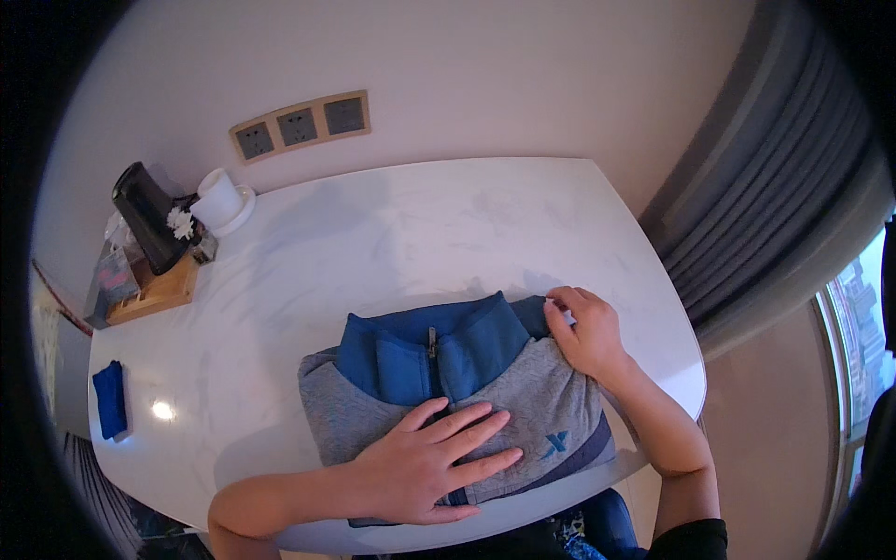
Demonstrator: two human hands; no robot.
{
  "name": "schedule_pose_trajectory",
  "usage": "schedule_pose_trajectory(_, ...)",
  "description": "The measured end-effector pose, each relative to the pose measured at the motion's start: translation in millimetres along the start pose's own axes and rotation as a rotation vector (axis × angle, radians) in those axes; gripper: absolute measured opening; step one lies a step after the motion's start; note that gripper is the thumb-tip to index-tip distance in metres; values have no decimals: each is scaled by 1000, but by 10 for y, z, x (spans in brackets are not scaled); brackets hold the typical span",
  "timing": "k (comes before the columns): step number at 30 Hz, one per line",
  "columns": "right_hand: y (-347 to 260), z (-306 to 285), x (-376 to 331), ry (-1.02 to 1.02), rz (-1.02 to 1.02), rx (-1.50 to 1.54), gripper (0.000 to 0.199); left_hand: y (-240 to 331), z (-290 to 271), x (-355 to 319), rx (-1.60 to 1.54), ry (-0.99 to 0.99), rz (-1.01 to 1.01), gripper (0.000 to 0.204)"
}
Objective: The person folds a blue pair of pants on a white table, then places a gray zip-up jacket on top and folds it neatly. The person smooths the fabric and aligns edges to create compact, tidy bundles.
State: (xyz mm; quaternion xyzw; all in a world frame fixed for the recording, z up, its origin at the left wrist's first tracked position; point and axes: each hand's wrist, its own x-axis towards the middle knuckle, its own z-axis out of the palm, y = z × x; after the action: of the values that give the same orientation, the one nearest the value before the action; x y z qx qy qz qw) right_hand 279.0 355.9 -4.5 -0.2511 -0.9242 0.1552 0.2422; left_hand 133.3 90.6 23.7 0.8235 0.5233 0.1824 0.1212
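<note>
**Folded jacket pressed flat, right hand at the collar**

Near the front edge of the white table (392,224) lay a folded grey and blue zip jacket (523,401). Left hand (434,462) rested flat on its middle, fingers spread, pressing down. Right hand (586,331) was at the upper right corner by the blue collar (439,350) — fingertips pinching the fabric edge there. Step looked like tidying the fold; next move probably calls for tucking that corner square while the left hand keeps the stack from shifting.

At the far left — a wooden tray (154,294) with a black box (147,217) and small packets, print unreadable. White cup (220,198) beside it. Blue folded cloth (111,399) on the left edge. Three grey wall sockets (299,126) in a tan frame above.
</note>
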Motion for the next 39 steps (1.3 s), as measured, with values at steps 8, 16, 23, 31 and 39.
schedule_pose_trajectory(8, 465, -328, -11, 49, 296, 691, 19, 34, -9, 12, 6, -9, -15, 63)
schedule_pose_trajectory(16, 265, -631, -145, 32, 113, 639, 18, -206, -694, 625, -200, -287, -178, 55)
schedule_pose_trajectory(23, 166, -712, -139, 10, 2, 380, 16, -415, -366, 1406, -53, 145, -257, 51)
schedule_pose_trajectory(31, 16, -859, -257, 87, -11, 318, 21, -528, -203, 1367, -193, 157, -256, 30)
schedule_pose_trajectory(39, 33, -872, -252, -158, 39, 544, 31, -508, -254, 1349, -329, 320, -169, 19)
